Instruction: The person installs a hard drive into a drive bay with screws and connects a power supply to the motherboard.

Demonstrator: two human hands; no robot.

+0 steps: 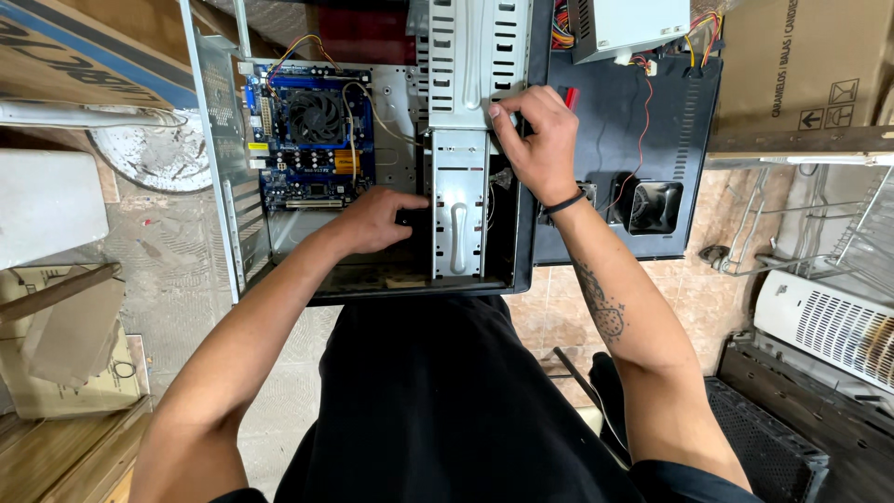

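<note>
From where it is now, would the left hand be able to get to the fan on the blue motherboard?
Probably yes. The left hand is already inside the open case, just below the motherboard fan, and nothing lies between them except a thin cable beside the fan.

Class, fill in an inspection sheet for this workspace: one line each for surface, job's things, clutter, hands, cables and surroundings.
Surface: tiled floor, worn and stained.
Job's things: open computer case lying on its side; blue motherboard with a black cooler fan; grey metal drive cage; detached black side panel with a fan.
Clutter: cardboard boxes; white round plate.
Hands: left hand reaches inside the case beside the cage; right hand presses on the cage top. Whether either grips anything cannot be told.
Cables: coloured wires run from the grey power supply; thin red wire crosses the panel.
Surroundings: white vented appliance; wire rack.
</note>
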